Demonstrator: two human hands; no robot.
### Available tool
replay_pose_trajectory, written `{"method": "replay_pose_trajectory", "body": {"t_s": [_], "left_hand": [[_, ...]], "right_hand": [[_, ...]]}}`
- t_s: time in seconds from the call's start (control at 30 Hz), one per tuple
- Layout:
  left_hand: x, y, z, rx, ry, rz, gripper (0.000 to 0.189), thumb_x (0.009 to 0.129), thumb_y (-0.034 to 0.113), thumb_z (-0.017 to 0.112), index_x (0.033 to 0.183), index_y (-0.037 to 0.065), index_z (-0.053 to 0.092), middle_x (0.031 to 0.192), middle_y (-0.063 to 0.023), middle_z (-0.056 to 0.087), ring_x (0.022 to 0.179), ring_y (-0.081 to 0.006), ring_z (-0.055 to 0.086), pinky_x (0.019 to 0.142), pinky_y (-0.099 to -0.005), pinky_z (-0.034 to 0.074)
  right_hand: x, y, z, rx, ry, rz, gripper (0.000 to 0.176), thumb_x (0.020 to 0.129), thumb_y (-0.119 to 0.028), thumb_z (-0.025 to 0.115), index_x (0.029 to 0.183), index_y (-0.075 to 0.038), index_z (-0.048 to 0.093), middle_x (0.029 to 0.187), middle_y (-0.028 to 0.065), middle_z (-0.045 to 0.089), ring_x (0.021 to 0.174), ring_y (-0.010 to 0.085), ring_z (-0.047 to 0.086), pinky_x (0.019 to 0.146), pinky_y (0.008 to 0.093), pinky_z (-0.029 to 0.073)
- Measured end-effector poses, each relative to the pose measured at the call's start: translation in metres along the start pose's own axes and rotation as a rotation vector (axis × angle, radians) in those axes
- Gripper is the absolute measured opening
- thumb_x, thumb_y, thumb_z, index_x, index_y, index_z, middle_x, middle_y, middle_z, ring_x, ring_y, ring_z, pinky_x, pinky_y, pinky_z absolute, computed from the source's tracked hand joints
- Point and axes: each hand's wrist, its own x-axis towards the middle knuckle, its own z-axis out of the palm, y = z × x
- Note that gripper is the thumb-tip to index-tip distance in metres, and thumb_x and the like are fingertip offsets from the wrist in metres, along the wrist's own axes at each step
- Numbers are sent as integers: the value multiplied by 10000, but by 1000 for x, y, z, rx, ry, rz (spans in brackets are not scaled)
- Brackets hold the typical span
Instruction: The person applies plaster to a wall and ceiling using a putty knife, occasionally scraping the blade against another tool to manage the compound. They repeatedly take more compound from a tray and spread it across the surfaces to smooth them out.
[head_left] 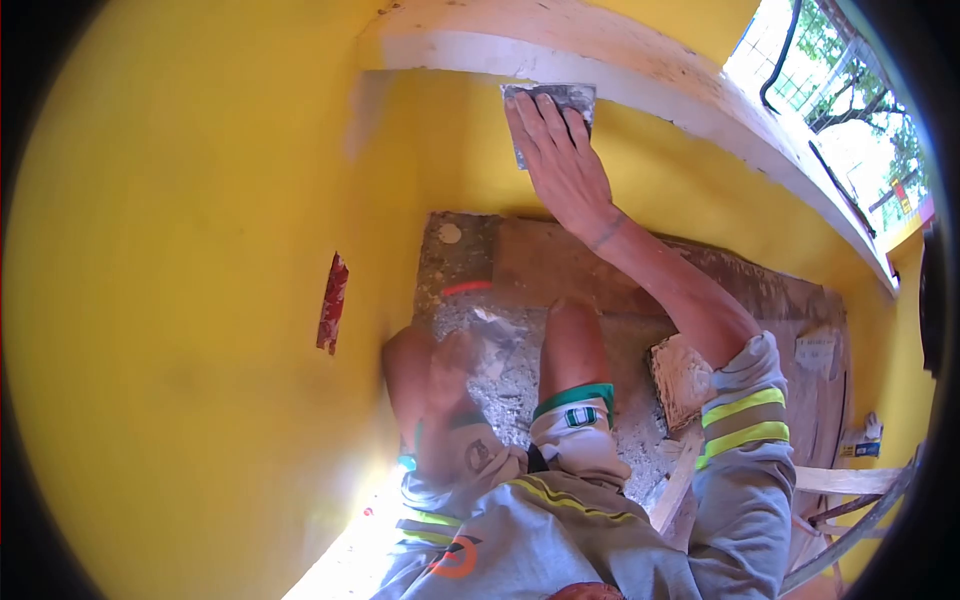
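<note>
Grasping one grey plate (582,98) toward 1 o'clock

Holding the grey plate in the right hand (562,168) — with fingers laid flat across it, three plain to see. Set against the yellow wall (460,140), at the lower edge of one white ledge (440,50). Cannot tell the grip of the left hand (458,355), blurred toward 7 o'clock. Near it, two bare knees (575,335). Farther out: one brownish block (672,385) toward 4 o'clock, one red patch (332,303) at 9 — and one bright window (840,120) at 2.
</note>
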Motion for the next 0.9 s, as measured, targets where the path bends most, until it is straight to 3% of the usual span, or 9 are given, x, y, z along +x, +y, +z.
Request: {"method": "replay_pose_trajectory", "body": {"t_s": [0.07, 0.17, 0.3, 0.4, 0.5, 0.57, 0.77, 0.9], "left_hand": [[-2, -3, 3, 45, 54, 66, 286, 983, 192, 507, 1046, -65, 617, 902, -182, 657, 831, -238, 607, 753, -336, 469], [-5, 9, -3, -15, -50, -48, 327, 983, 208, 508, 1087, -84, 611, 973, -237, 663, 906, -293, 632, 813, -357, 479], [-1, 7, 1, 49, 6, -6, 323, 981, 208, 514, 1081, -84, 611, 953, -221, 665, 885, -277, 627, 799, -347, 478], [-6, 8, -1, 11, 26, -88, 324, 980, 208, 517, 1075, -86, 612, 943, -211, 667, 873, -269, 624, 793, -341, 476], [-6, 9, 0, -29, 14, -162, 328, 978, 210, 522, 1083, -87, 614, 937, -198, 669, 865, -258, 618, 791, -339, 474], [-3, 5, -1, 62, -6, -33, 331, 977, 211, 524, 1095, -84, 615, 932, -191, 669, 860, -251, 613, 788, -342, 474], [-5, -6, -1, 89, 39, 4, 324, 978, 195, 511, 1133, -69, 617, 996, -236, 667, 936, -296, 636, 850, -354, 482], [-1, -43, -16, 378, -22, 211, 314, 980, 175, 500, 1148, -62, 619, 1048, -248, 657, 993, -331, 628, 888, -345, 474]], "right_hand": [[5, 8, -3, -34, 54, -40, 591, 893, -240, 552, 1436, -47, 420, 1454, 114, 407, 1322, 271, 390, 1071, 428, 333], [10, 23, 14, -60, 67, -114, 623, 897, -218, 539, 1481, -85, 369, 1517, 79, 350, 1369, 252, 351, 1123, 424, 276], [3, 42, 41, -295, 102, -257, 626, 911, -192, 514, 1507, -110, 340, 1556, 55, 309, 1414, 240, 305, 1158, 429, 243], [-15, 49, 38, -258, 60, -292, 610, 904, -192, 501, 1491, -96, 361, 1524, 41, 354, 1370, 242, 355, 1111, 425, 303], [-24, 42, 12, -106, 130, -125, 610, 898, -187, 502, 1485, -88, 367, 1527, 56, 349, 1376, 247, 355, 1119, 433, 288], [-14, 33, 6, -54, 124, -56, 602, 899, -192, 504, 1478, -82, 378, 1525, 69, 350, 1367, 258, 365, 1114, 436, 292], [13, 11, 15, -106, 48, -28, 613, 895, -206, 527, 1471, -59, 381, 1521, 98, 347, 1356, 278, 374, 1106, 441, 296], [-7, -1, 15, -9, 22, -8, 626, 891, -199, 534, 1474, -46, 366, 1513, 111, 353, 1354, 276, 371, 1102, 438, 297]]}}
